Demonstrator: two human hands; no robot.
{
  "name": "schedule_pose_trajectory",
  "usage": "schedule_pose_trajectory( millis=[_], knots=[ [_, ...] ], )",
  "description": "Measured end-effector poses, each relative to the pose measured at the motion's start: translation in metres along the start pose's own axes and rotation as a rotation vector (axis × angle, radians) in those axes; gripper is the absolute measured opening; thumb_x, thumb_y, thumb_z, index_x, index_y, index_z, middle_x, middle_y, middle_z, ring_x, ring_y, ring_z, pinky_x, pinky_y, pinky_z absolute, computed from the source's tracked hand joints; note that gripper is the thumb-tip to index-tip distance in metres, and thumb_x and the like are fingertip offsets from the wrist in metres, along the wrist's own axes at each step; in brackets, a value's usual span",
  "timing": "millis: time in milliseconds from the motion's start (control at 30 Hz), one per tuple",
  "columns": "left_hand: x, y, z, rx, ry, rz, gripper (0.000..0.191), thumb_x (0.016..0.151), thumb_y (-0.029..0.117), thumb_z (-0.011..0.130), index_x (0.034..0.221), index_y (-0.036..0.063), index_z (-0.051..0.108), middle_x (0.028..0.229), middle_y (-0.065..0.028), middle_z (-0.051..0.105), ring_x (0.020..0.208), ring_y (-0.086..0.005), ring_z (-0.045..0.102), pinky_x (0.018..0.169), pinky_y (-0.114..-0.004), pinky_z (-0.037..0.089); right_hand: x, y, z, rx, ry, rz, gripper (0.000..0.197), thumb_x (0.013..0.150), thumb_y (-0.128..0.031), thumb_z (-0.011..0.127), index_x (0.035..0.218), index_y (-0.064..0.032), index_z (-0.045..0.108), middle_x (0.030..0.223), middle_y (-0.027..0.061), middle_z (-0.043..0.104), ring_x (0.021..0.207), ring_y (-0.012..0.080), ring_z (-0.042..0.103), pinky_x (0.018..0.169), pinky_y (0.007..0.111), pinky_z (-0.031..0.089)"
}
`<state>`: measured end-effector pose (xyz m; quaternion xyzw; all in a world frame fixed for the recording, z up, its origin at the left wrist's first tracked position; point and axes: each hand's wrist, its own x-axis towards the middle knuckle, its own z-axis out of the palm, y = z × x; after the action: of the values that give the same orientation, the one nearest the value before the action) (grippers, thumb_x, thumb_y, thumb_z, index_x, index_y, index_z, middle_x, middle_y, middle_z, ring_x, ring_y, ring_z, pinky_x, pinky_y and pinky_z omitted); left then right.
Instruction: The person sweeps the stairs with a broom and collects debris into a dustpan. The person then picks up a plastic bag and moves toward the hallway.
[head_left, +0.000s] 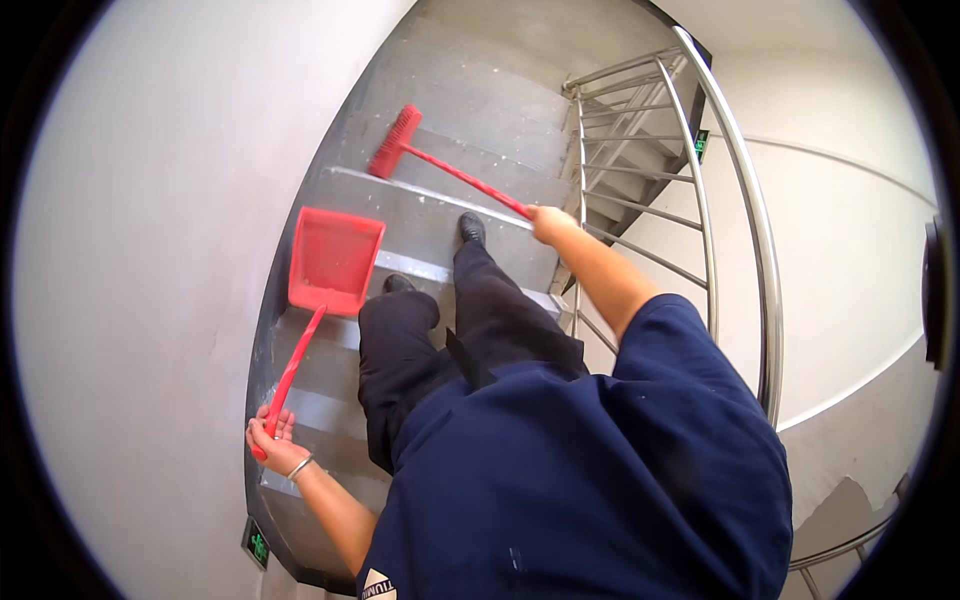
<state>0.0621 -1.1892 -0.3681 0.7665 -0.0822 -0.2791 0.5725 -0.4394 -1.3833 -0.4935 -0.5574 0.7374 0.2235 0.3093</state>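
Observation:
My right hand (553, 225) grips the end of the red handle of a broom (465, 177). The broom's red bristle head (396, 142) is over a grey stair step near the wall side, slightly blurred. At the lower left, my left hand (276, 439) holds the red handle of a long-handled dustpan (337, 251), thumb across it and some fingers spread. The dustpan's open pan lies against the wall side of the stairs, left of my feet, with a few small bits near its back edge. Whether it rests on a step I cannot tell.
Grey concrete stairs (502, 232) with pale step edges run under my black shoes (471, 227). A stainless steel railing (739, 172) borders the right side. The white wall (165, 247) with a dark skirting band stands at left. Small white specks dot the steps. Green exit signs (257, 544) hang low.

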Motion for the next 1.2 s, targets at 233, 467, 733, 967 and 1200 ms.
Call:
schedule_pose_trajectory(
  millis=[233, 467, 733, 967, 1200],
  knots=[
    [0.003, 0.027, 0.015, 0.052, -0.037, 0.030, 0.031, 0.083, 0.028, 0.049, 0.093, -0.0015, 0.048, 0.091, -0.0129, 0.059, 0.067, -0.0222, 0.060, 0.061, -0.032, 0.052, -0.076, 0.153, -0.078, -0.346, 0.107, 0.103, 0.030, 0.081, -0.016, 0.046, 0.109, -0.0224, 0.056, 0.101, 0.0039, 0.061, 0.095, 0.0216, 0.059, 0.077, 0.035, 0.049],
    [-0.022, 0.058, 0.040, 0.037, -0.059, 0.055, 0.035, 0.082, 0.031, 0.050, 0.092, -0.0024, 0.046, 0.096, -0.0154, 0.059, 0.069, -0.0248, 0.062, 0.063, -0.032, 0.054, -0.172, 0.200, -0.107, -0.549, 0.146, 0.114, 0.025, 0.084, -0.019, 0.044, 0.104, -0.0122, 0.057, 0.087, 0.0101, 0.063, 0.081, 0.0247, 0.062, 0.063, 0.036, 0.049],
    [0.020, 0.014, 0.019, -0.045, -0.134, -0.017, 0.033, 0.083, 0.029, 0.050, 0.093, -0.0021, 0.045, 0.096, -0.0147, 0.058, 0.072, -0.0258, 0.062, 0.065, -0.034, 0.054, -0.223, 0.211, -0.004, -0.009, -0.125, 0.199, 0.054, 0.076, -0.009, 0.042, 0.128, -0.0220, 0.038, 0.100, 0.0116, 0.060, 0.099, 0.0281, 0.055, 0.083, 0.039, 0.043],
    [0.005, 0.037, 0.030, -0.055, -0.143, -0.011, 0.033, 0.083, 0.029, 0.050, 0.090, -0.0026, 0.046, 0.092, -0.0137, 0.058, 0.068, -0.0239, 0.061, 0.064, -0.033, 0.053, -0.180, 0.206, -0.029, -0.229, 0.013, 0.333, 0.023, 0.075, -0.012, 0.049, 0.093, -0.0083, 0.064, 0.097, 0.0127, 0.062, 0.090, 0.0269, 0.060, 0.077, 0.037, 0.049],
    [-0.002, 0.050, 0.033, -0.052, -0.139, -0.010, 0.035, 0.082, 0.029, 0.051, 0.093, -0.0033, 0.048, 0.091, -0.0126, 0.059, 0.067, -0.0232, 0.061, 0.063, -0.032, 0.053, -0.244, 0.191, -0.031, -0.259, 0.146, 0.281, 0.025, 0.084, -0.017, 0.041, 0.104, -0.0075, 0.051, 0.088, 0.0120, 0.062, 0.083, 0.0282, 0.061, 0.069, 0.042, 0.049]
  ],
)
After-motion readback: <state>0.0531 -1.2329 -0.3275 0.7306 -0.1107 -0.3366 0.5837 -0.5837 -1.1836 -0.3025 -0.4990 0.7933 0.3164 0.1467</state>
